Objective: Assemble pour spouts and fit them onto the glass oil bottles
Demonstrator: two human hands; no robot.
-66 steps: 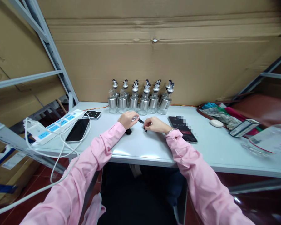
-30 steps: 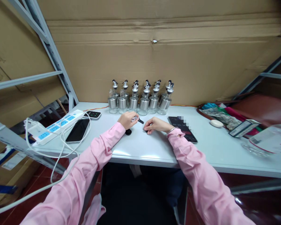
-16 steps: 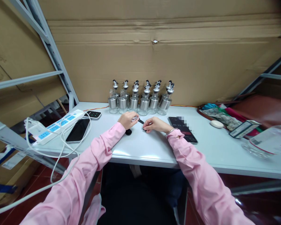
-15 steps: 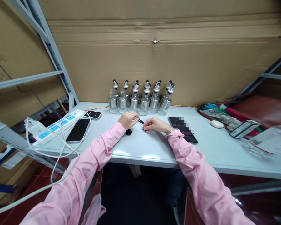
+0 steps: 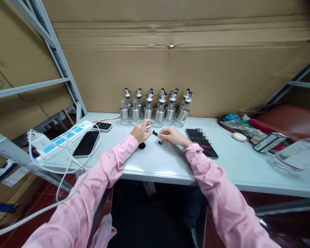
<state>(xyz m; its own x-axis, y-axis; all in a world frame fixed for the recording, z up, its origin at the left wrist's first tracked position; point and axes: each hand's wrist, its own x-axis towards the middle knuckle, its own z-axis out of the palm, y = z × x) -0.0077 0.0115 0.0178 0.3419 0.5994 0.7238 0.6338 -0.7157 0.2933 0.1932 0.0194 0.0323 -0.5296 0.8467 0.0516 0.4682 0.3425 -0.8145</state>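
Observation:
My left hand (image 5: 140,131) is closed around a small silver metal part (image 5: 147,127) just above the white table (image 5: 160,162). My right hand (image 5: 172,135) pinches a small black piece (image 5: 155,133) and holds it a little to the right of the silver part. Two tiny black bits (image 5: 159,142) lie on the table under my right hand. A round black cap (image 5: 142,145) rests on the table below my left hand. Both arms wear pink sleeves.
Several glass and steel dispenser bottles (image 5: 155,111) stand in rows at the back. A phone (image 5: 202,142) lies to the right, another phone (image 5: 86,143), a power strip (image 5: 63,137) with white cables and a small black device (image 5: 103,126) to the left. Cloth and boxes (image 5: 250,129) crowd the right end.
My hands have drawn slightly apart: the black piece has come off the silver part and is now in my right fingers. My right hand lifted, uncovering the two tiny black bits.

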